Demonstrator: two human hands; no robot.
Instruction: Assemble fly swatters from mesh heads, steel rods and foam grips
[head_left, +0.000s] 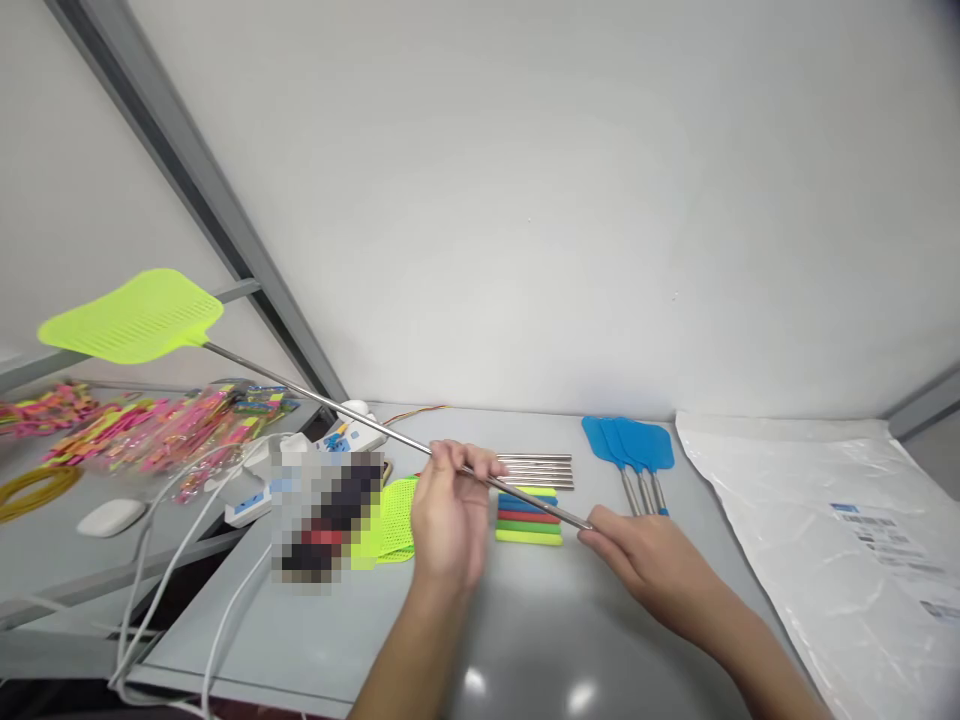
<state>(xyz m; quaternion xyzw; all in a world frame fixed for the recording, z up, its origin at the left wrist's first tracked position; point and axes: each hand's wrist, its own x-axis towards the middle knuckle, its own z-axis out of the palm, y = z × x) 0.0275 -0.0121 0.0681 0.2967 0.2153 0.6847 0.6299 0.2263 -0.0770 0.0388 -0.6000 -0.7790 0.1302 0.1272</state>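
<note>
A yellow-green fly swatter (pixel 135 318) is held up on a long, thin metal rod that slants down from the left to the right. My left hand (pixel 454 510), palm turned up, has its thumb and fingers around the rod near its lower part. At the rod's low end, my right hand (pixel 637 560) is closed on it; whether a grip sleeve is inside the fist is hidden. Behind the hands lie several metal rods (pixel 536 470) and several coloured handle sleeves (pixel 529 537). Yellow-green swatter heads (pixel 396 520) are partly covered by my left hand.
Blue fly swatters (pixel 637 445) rest at the back, right of centre. A white plastic mailer bag (pixel 817 540) covers the table's right side. On the left are power strips (pixel 247 505), white cables (pixel 161 530), pink packaged goods (pixel 180 430) and a metal frame post (pixel 195 170). One patch is pixelated.
</note>
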